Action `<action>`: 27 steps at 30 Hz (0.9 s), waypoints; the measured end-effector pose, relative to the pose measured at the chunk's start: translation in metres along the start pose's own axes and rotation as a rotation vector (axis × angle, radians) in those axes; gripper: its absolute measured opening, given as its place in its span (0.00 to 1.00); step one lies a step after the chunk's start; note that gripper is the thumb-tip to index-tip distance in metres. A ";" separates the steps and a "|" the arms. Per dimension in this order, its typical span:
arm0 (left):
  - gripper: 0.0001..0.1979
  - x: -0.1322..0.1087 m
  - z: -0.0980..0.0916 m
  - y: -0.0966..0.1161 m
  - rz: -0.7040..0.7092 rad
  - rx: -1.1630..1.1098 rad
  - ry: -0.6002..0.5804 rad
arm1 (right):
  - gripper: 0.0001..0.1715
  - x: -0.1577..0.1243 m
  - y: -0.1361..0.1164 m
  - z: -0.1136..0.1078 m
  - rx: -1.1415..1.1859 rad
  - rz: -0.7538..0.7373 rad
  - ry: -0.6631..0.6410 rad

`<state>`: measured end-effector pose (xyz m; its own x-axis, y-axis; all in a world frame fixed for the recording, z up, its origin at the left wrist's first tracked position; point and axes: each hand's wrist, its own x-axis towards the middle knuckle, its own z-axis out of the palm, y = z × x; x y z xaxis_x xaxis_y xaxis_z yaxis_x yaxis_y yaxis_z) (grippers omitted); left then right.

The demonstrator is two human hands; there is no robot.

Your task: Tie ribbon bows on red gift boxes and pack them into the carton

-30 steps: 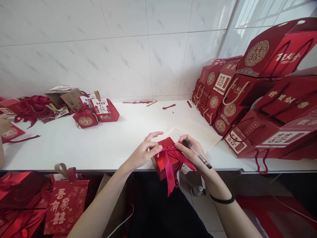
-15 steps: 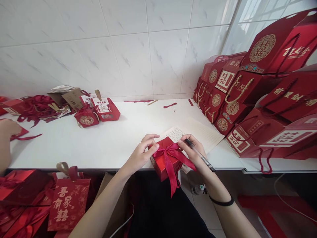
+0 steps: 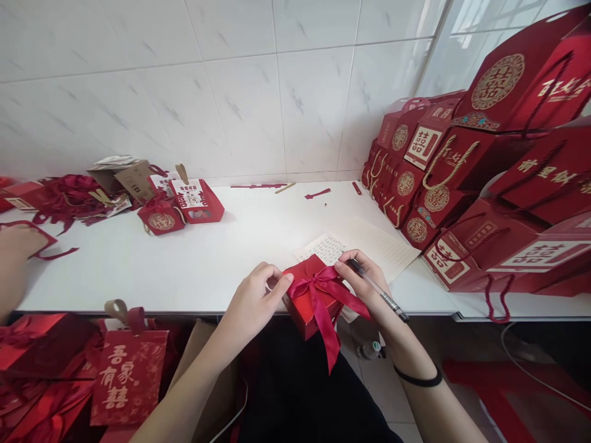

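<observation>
A small red gift box sits at the table's front edge, its lower part jutting over my lap. Across its top lies a crimson ribbon bow, one long tail hanging down the front. My left hand is closed at the left loop, thumb and forefinger pinched on it. On the other side, my right hand pinches the right loop between thumb and forefinger. A black-capped clear pen is tucked in that same hand, pointing back along the wrist. Behind the box, a printed sheet is partly covered.
Red gift boxes with rope handles are stacked at the right. Two small decorated boxes and a ribbon heap stand back left. Another person's hand works at the far left. More red boxes lie below the table edge.
My left fingers have curled in and shifted slightly left from the box top. My right hand has moved a little right and down, with the bow's loop and the pen.
</observation>
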<state>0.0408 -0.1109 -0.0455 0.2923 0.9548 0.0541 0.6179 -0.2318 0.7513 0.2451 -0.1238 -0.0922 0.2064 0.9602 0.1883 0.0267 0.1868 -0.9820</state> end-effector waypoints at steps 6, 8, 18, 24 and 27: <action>0.15 -0.005 0.007 0.002 -0.030 0.061 0.007 | 0.14 -0.004 -0.004 0.000 -0.025 -0.034 0.010; 0.14 -0.004 0.010 0.000 -0.023 0.042 0.008 | 0.13 -0.005 -0.005 -0.001 -0.032 -0.040 0.026; 0.12 0.002 0.016 -0.011 0.090 0.043 0.045 | 0.12 -0.012 -0.002 0.001 -0.061 -0.001 0.170; 0.16 -0.001 0.000 0.016 0.409 0.148 0.071 | 0.10 -0.012 -0.010 -0.048 -0.529 -0.223 0.466; 0.32 0.000 0.004 0.031 0.537 0.329 -0.184 | 0.15 0.001 0.009 -0.075 -0.861 -0.218 0.394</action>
